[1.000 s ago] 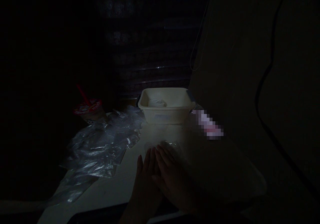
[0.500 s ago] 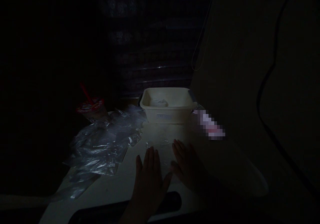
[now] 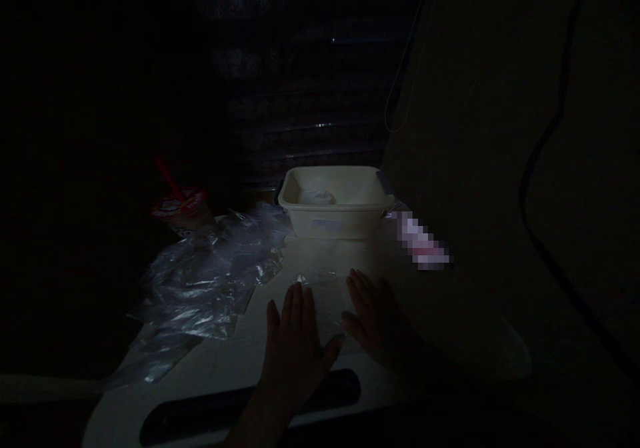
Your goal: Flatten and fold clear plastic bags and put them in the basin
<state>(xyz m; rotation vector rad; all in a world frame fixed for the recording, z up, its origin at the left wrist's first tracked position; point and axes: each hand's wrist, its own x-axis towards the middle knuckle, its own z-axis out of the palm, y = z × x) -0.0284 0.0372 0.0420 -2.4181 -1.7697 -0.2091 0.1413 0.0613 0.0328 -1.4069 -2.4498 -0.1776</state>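
Observation:
Fingers outstretched, my left hand (image 3: 295, 341) lies flat on a clear plastic bag (image 3: 327, 301) on the white table (image 3: 230, 375). My right hand (image 3: 373, 315) rests flat at the bag's right side, its fingers also stretched out and its thumb pointing toward my left thumb. The bag is faint in the dim light, and its near part is hard to make out. Behind the hands stands a cream plastic basin (image 3: 335, 221) with something white and crumpled (image 3: 317, 197) inside.
A pile of clear plastic bags (image 3: 205, 288) covers the table's left side. Beyond it stands a drink cup (image 3: 183, 213) with a red straw. A pixelated pink-white item (image 3: 417, 245) is right of the basin. A dark slot (image 3: 210, 411) runs along the near edge; a dark cable (image 3: 530, 181) hangs at right.
The view has tilted slightly, so the table and basin sit a little higher in the picture. Both hands remain flat on the bag, with the left shifted slightly leftward.

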